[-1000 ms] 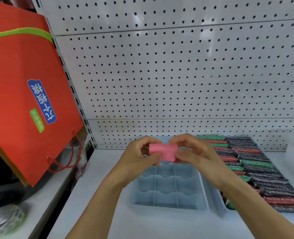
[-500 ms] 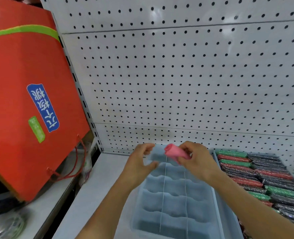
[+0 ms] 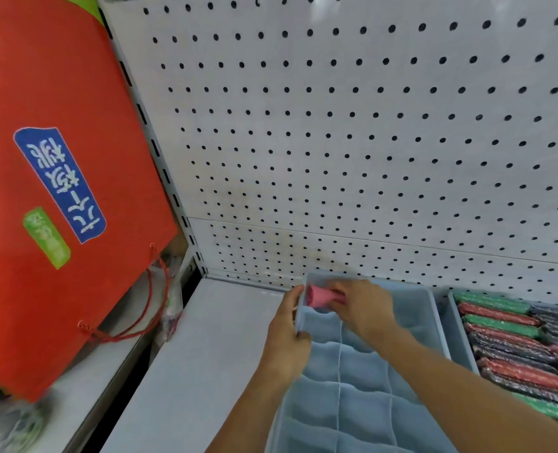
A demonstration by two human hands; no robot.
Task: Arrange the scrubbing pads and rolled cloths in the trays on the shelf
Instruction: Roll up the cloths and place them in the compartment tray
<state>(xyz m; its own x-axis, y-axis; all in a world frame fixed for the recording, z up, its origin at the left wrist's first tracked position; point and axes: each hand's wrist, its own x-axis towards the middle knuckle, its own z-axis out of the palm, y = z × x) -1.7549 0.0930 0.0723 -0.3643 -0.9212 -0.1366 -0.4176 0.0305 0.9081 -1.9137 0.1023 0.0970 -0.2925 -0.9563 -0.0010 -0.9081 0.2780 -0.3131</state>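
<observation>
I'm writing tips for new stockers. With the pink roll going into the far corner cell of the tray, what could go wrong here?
1. The right hand holds the pink roll lying sideways at the corner cell; it could jam across the dividers or unroll once let go.
2. The left hand grips the tray by its left wall only; pushing down may tilt or slide it on the shelf.

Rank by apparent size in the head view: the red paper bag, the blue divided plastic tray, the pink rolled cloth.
1. Red paper bag, largest, though it sits nearer the camera, which exaggerates it.
2. Blue divided plastic tray, partly cut off at the bottom edge.
3. Pink rolled cloth, smallest, pinched by the right hand.
</observation>
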